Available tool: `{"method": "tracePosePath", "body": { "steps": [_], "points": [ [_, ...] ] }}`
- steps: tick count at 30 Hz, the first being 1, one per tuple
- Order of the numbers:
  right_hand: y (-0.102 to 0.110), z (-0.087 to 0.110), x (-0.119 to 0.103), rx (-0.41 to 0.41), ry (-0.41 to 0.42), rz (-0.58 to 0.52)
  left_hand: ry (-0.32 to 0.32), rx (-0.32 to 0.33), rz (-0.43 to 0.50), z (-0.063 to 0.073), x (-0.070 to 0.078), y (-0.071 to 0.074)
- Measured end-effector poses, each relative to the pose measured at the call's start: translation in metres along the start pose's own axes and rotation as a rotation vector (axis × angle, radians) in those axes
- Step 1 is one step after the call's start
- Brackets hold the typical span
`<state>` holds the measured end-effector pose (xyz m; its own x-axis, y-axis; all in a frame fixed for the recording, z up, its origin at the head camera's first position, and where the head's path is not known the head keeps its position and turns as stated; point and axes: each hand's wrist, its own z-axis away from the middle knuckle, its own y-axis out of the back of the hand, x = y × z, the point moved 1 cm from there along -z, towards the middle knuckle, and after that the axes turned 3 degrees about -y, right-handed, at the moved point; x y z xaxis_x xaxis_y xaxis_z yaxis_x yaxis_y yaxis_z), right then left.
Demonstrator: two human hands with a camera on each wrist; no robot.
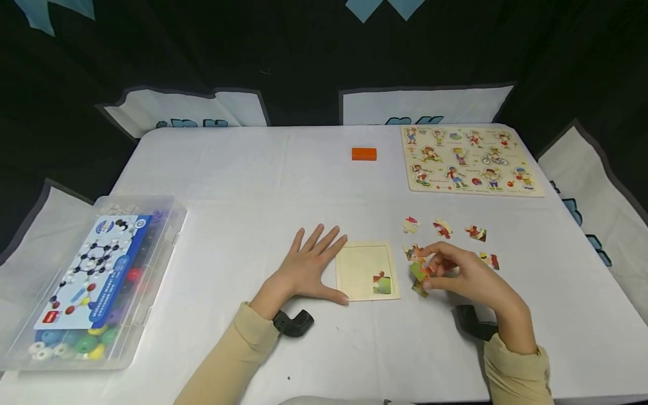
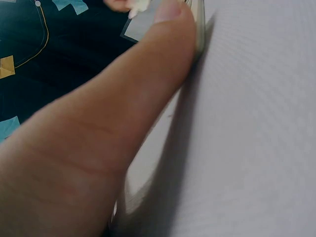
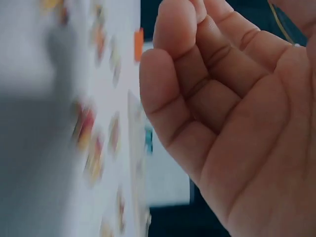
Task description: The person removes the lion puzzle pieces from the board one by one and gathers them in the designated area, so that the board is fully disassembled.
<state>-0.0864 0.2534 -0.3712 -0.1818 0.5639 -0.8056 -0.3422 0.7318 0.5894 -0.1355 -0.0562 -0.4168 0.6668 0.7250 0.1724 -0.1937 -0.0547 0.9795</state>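
Note:
My left hand (image 1: 309, 270) lies with fingers spread along the left side of a small wooden puzzle tray (image 1: 356, 275), fingertips and thumb at its edge. One jigsaw piece (image 1: 382, 284) with green and red on it sits in the tray's lower right corner. To the right of the tray, my right hand (image 1: 455, 273) pinches a green and orange jigsaw piece (image 1: 419, 270) between thumb and fingers. That piece is hidden in the right wrist view, where curled fingers (image 3: 163, 84) show. The left wrist view has the left thumb (image 2: 168, 34) against the tray's edge.
Several loose jigsaw pieces (image 1: 442, 228) lie around the right hand. Behind them is a larger picture board (image 1: 476, 183) with figures of children. An orange block (image 1: 364, 154) lies at the back middle. A clear plastic case (image 1: 167, 236) of molecular model parts stands at the left.

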Motion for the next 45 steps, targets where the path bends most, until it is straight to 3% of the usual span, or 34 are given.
{"method": "tracePosePath", "body": {
  "steps": [7,12,22,27,34,40,45],
  "points": [
    [0.012,0.036,0.027,0.071,-0.127,0.018,0.009,-0.004,-0.005,-0.001,0.0,-0.001],
    [0.012,0.05,0.037,0.095,-0.206,0.065,-0.001,-0.006,-0.003,0.0,0.0,-0.001],
    [0.016,0.049,0.034,0.125,-0.26,0.194,0.002,-0.006,0.003,0.0,0.0,-0.002],
    [0.019,0.04,0.018,0.173,-0.178,0.213,-0.003,-0.001,-0.001,0.001,-0.001,-0.001],
    [0.006,0.005,-0.011,-0.012,0.003,0.167,-0.003,0.006,-0.006,0.001,-0.001,0.0],
    [-0.023,-0.032,-0.025,-0.223,0.063,0.201,-0.002,0.011,0.001,0.0,-0.002,-0.001],
    [-0.04,-0.049,-0.021,-0.284,0.105,0.285,-0.001,0.005,-0.004,0.0,-0.001,-0.003]
  ]
}}
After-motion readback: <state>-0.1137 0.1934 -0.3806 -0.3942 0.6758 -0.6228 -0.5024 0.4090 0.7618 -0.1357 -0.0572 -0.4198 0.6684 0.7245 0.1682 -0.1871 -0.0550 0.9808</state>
